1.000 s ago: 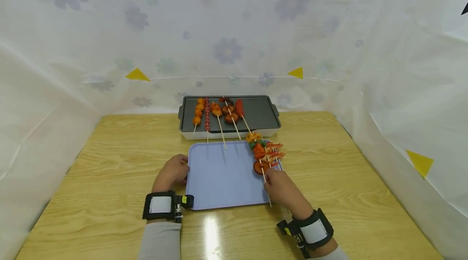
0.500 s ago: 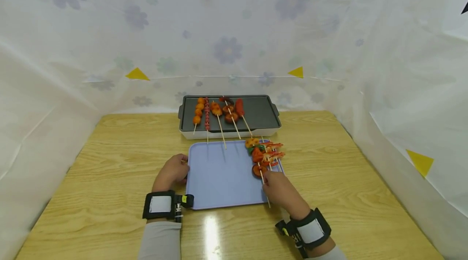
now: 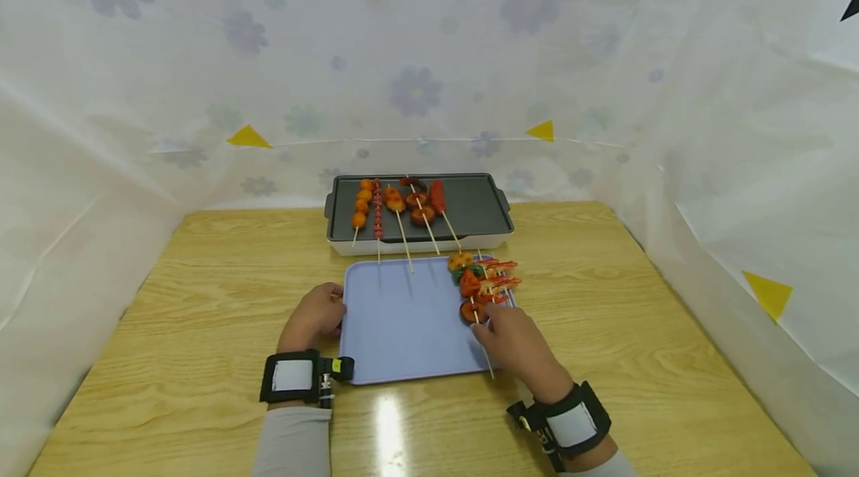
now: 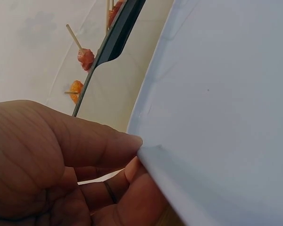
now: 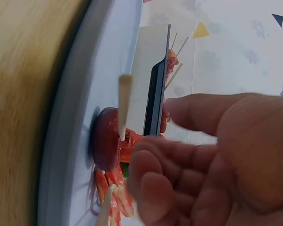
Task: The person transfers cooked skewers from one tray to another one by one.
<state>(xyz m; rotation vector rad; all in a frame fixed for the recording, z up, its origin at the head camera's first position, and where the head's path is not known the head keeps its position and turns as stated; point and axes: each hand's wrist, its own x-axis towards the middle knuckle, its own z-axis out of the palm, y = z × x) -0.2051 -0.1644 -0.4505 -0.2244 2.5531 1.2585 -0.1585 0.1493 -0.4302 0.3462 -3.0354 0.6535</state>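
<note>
Our right grip (image 3: pixel 518 341) has just let go of the skewer (image 3: pixel 470 284), thumb and fingers parted, so we judge it laid on the tray (image 3: pixel 409 328), right side, beside the shrimp (image 3: pixel 501 285), while our left grip (image 3: pixel 318 314) pinches the tray's edge.

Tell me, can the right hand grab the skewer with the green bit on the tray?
Probably yes: the right hand looks empty, close beside that skewer, and nothing seems to block its stick.
</note>
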